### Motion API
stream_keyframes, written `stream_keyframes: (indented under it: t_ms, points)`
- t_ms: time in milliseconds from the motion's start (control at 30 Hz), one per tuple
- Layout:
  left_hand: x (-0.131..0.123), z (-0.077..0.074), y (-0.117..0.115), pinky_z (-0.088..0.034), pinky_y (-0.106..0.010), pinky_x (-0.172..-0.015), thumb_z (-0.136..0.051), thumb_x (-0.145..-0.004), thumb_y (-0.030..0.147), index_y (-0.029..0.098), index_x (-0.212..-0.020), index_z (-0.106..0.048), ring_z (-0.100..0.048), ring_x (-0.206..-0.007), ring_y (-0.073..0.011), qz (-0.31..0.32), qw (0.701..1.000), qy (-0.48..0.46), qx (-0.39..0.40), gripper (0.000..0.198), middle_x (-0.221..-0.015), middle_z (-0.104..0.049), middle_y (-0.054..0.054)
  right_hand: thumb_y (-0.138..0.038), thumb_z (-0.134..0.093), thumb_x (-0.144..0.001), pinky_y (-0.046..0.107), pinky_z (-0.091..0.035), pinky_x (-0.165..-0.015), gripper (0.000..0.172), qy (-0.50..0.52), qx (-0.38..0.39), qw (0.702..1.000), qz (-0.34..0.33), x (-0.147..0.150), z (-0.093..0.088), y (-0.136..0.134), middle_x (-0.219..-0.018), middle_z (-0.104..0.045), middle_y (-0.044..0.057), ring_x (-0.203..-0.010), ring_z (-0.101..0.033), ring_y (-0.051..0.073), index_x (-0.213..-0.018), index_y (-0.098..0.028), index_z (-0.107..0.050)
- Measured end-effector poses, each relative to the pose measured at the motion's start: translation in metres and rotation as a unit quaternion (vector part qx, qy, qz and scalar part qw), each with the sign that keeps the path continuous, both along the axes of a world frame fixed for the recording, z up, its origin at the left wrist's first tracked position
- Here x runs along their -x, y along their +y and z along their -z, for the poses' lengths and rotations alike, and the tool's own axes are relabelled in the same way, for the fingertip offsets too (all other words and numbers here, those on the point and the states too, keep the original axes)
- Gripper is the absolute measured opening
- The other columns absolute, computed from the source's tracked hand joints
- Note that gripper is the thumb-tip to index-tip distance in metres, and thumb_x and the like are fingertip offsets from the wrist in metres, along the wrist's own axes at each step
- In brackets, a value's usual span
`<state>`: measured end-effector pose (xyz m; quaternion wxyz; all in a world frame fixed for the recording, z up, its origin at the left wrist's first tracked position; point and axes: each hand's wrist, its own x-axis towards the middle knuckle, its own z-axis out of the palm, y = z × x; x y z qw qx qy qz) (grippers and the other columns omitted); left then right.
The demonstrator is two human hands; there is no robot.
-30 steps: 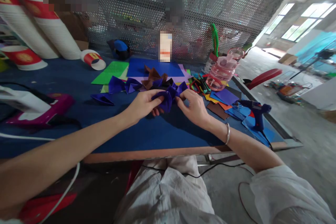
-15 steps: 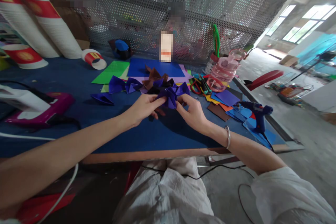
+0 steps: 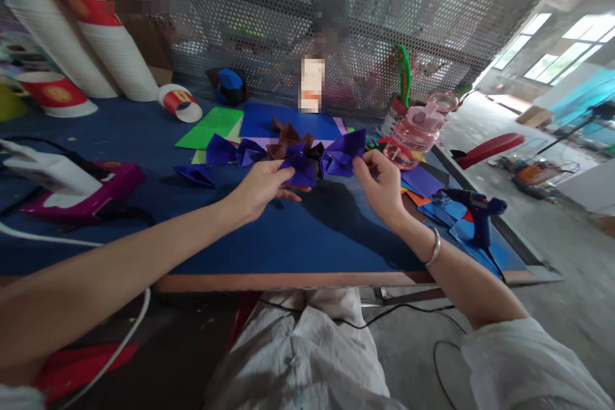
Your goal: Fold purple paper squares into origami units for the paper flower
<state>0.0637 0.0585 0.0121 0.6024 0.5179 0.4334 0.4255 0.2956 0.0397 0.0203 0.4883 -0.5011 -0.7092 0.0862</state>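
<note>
Between the thumb and fingers of my left hand (image 3: 264, 189) is a purple folded-paper piece (image 3: 300, 168). My right hand (image 3: 382, 186) pinches the right edge of another purple folded-paper shape (image 3: 342, 155), raised over the table. The two shapes are close together; whether they touch is unclear. Behind and left of them lie more purple folded pieces (image 3: 250, 152) and brown folded pieces (image 3: 288, 136). One flat purple piece (image 3: 195, 175) rests apart on the left. Small black bits show between the held shapes, partly hidden.
Stacked paper cups (image 3: 115, 54) stand at the back left, near a purple power strip (image 3: 120, 179). A blue glue gun (image 3: 480, 211) and a pink bottle (image 3: 413, 131) are on the right. Coloured paper sheets (image 3: 293, 118) lie behind my hands, before a perforated metal panel (image 3: 269, 32).
My hands have moved apart. The right hand shifted right and slightly up, with a purple folded shape now spread out at its fingertips. The camera view has shifted slightly.
</note>
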Motion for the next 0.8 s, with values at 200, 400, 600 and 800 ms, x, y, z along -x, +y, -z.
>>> stream_keyframes:
  t_ms: [200,400,600,800]
  points:
    - [-0.006,-0.003,-0.009,-0.066,-0.031,-0.066,-0.06,-0.094,0.022,0.016,-0.109,-0.074,-0.081,-0.081,-0.0236,0.054,0.997,-0.04,0.038,0.021,-0.098,-0.082,-0.011,-0.035,-0.058,-0.095,0.034,-0.044,-0.073,0.027,-0.066,0.015,0.994,-0.082,0.021,0.008,-0.019,-0.071,-0.059,0.0,-0.07,-0.053,0.018,-0.071,-0.025,-0.049]
    - [-0.008,-0.003,-0.013,-0.068,-0.035,-0.075,-0.052,-0.1,0.032,0.017,-0.114,-0.069,-0.08,-0.085,-0.0232,0.083,0.994,-0.068,0.033,0.027,-0.107,-0.08,-0.012,-0.032,-0.055,-0.095,0.033,-0.037,-0.069,0.029,-0.095,0.026,0.994,-0.05,0.024,0.014,-0.015,-0.067,-0.055,-0.001,-0.068,-0.051,0.018,-0.068,-0.025,-0.045]
    - [-0.005,-0.002,-0.015,-0.065,-0.032,-0.07,-0.073,-0.09,0.046,0.02,-0.109,-0.071,-0.076,-0.088,-0.0223,0.101,0.994,-0.033,-0.007,0.032,-0.107,-0.078,-0.009,-0.029,-0.056,-0.094,0.033,-0.033,-0.068,0.035,-0.127,0.03,0.991,-0.033,0.023,0.014,-0.016,-0.061,-0.052,-0.001,-0.067,-0.049,0.018,-0.064,-0.025,-0.04]
    - [-0.004,0.008,-0.008,-0.049,-0.022,-0.057,-0.079,-0.084,0.043,0.018,-0.099,-0.073,-0.064,-0.07,-0.0138,0.085,0.994,0.038,-0.064,0.03,-0.08,-0.068,0.0,-0.029,-0.067,-0.09,0.033,-0.034,-0.07,0.038,-0.165,0.038,0.985,-0.04,0.026,0.016,-0.018,-0.058,-0.052,-0.002,-0.067,-0.05,0.017,-0.062,-0.024,-0.042]
